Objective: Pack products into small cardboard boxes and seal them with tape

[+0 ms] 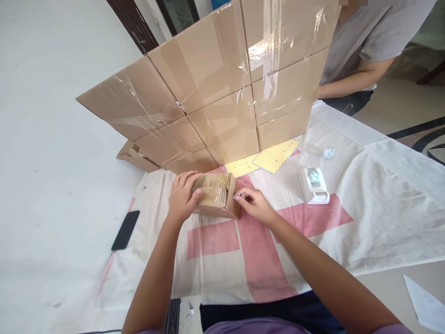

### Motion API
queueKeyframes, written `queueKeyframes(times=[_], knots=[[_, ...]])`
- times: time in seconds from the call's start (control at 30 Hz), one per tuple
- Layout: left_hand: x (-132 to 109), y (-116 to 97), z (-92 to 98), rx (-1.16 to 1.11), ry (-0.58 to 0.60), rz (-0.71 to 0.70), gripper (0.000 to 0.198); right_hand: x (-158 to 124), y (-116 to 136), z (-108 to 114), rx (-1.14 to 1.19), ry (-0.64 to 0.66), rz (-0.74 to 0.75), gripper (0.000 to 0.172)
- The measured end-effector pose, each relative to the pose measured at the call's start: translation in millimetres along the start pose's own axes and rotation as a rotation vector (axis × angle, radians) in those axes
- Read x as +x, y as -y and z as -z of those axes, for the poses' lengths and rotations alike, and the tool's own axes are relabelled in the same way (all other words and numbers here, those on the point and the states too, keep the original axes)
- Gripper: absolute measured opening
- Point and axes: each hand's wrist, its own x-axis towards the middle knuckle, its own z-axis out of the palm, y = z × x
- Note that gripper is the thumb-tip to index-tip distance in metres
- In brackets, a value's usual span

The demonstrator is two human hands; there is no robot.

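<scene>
A small brown cardboard box, taped along its top, lies on the cloth in front of me. My left hand grips the box's left end, fingers over the far side and thumb on top. At the right end, my right hand pinches a small blue object close against the box; its kind is too small to tell. To the right stands a white tape dispenser. Beyond the box, two yellow sheets with scalloped edges lie partly over each other.
A large taped cardboard panel stands upright behind the box. Another person's arm reaches its right edge. A black phone lies at the left, and a small clear roll-like item sits behind the dispenser. A white-and-pink cloth covers the table.
</scene>
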Motion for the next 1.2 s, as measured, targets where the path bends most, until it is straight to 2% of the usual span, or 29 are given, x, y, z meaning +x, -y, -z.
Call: queueKeyframes(times=[0.43, 0.67, 0.77, 0.83, 0.9, 1.0, 1.07, 1.2], knots=[[-4.9, 0.4, -1.2, 0.032, 0.018, -0.024, 0.054, 6.6, 3.6, -2.8, -0.004, 0.022, -0.028, 0.024], [-4.1, -2.8, -0.6, 0.070, 0.031, -0.017, 0.054, 15.1, 2.2, 3.3, -0.064, 0.033, 0.121, 0.023], [-3.9, -4.4, -0.1, 0.078, 0.035, -0.008, 0.055, 16.3, -3.2, 3.1, -0.082, 0.007, 0.137, 0.018], [-4.2, -5.6, 0.0, 0.081, 0.033, -0.006, 0.055, 16.8, -7.6, 2.3, -0.077, -0.047, 0.121, 0.024], [-4.4, -6.3, -0.1, 0.080, 0.029, -0.010, 0.055, 17.4, -10.2, 1.9, -0.014, -0.070, 0.086, 0.039], [-4.1, -5.7, 0.0, 0.081, 0.022, -0.022, 0.055, 19.1, -8.5, 3.6, 0.140, 0.038, 0.002, 0.061], [-3.5, -4.9, 0.4, 0.085, 0.017, -0.026, 0.055, 20.4, -4.6, 5.8, 0.181, 0.101, -0.037, 0.063], [-7.0, -12.1, -3.1, 0.092, -0.038, 0.023, 0.049, 21.8, 0.8, 8.9, 0.148, 0.090, -0.023, 0.052]])
